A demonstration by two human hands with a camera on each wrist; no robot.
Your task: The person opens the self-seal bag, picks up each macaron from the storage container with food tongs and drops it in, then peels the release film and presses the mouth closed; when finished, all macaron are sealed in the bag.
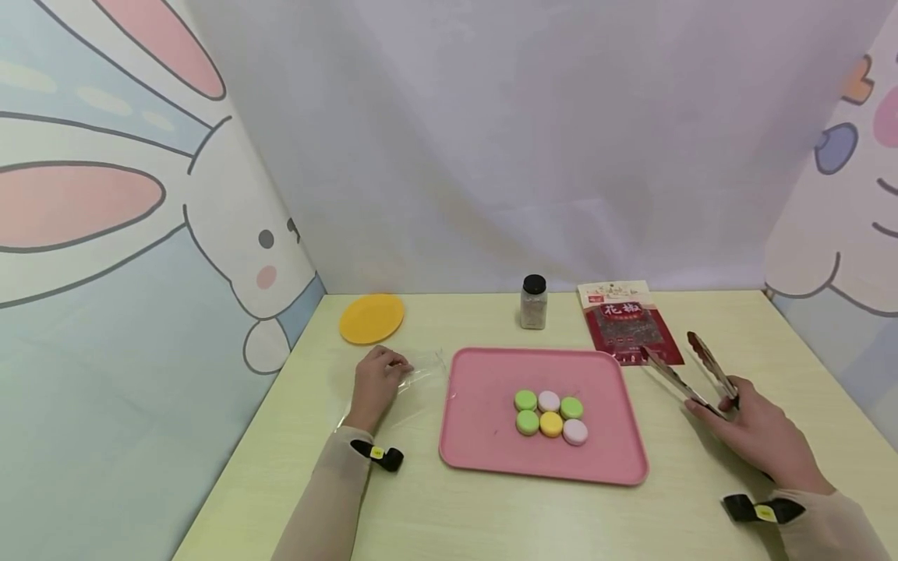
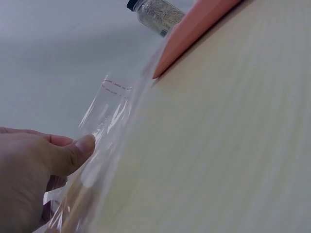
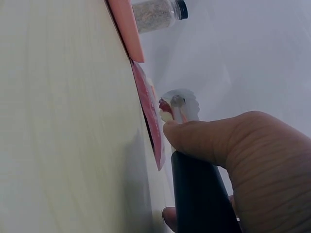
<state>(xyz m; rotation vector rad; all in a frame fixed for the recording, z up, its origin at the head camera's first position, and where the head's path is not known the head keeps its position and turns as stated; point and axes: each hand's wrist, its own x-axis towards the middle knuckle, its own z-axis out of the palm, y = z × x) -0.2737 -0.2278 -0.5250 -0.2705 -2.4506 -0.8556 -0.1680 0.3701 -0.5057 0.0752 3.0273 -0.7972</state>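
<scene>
In the frame's lower centre, macarons (image 1: 550,424) sat on a tray (image 1: 484,421), a jar (image 1: 533,308) and packet (image 1: 631,331) behind it. Left of it was a bag (image 1: 423,379), perhaps overlapping its edge, with a disc (image 1: 372,318) behind; tongs (image 1: 676,377) were at right.

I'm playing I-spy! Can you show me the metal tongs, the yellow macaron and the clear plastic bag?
Metal tongs (image 1: 677,379), head view: on one arm.
Yellow macaron (image 1: 550,424), head view: on its top.
Clear plastic bag (image 2: 104,141), left wrist view: its shiny middle.

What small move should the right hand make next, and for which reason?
Probably bring the tongs over the macarons: the right hand holds the tongs spread beside the pink tray, where six macarons lie, while the left hand holds a clear bag.
</scene>
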